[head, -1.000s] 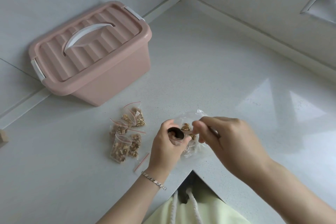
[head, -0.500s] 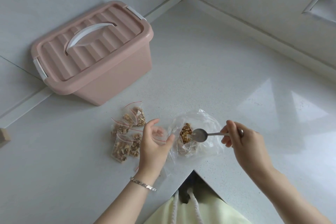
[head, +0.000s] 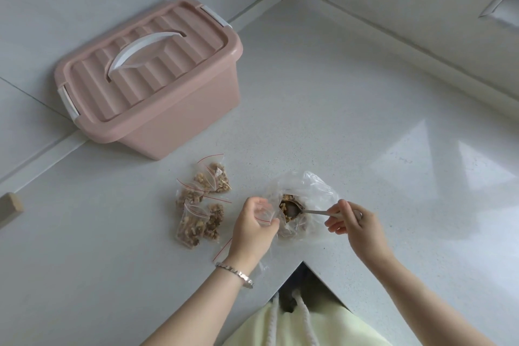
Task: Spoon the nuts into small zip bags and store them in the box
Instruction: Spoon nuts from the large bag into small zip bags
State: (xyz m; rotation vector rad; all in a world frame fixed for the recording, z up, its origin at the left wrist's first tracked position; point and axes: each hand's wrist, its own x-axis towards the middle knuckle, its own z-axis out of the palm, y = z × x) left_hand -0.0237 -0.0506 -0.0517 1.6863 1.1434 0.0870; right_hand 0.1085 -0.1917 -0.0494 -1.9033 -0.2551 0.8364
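Note:
My right hand (head: 356, 222) pinches the handle of a metal spoon (head: 295, 208), whose bowl sits among the nuts (head: 285, 203) inside a large crumpled clear bag (head: 314, 191). My left hand (head: 254, 226) holds a small clear zip bag (head: 265, 213) just left of the big bag's mouth. Several filled small zip bags (head: 200, 205) with red seal strips lie in a pile to the left. The pink box (head: 151, 78) stands at the back left, lid closed, white handle folded flat.
A flat small zip bag (head: 223, 248) lies under my left wrist. The white counter (head: 351, 121) has a notched front edge close to my body. Walls enclose the corner behind. A wooden block (head: 9, 206) sits at the far left edge.
My right hand drew back to the right and dipped the spoon from the small bag into the big bag's nuts. My left hand shifted left with the small bag.

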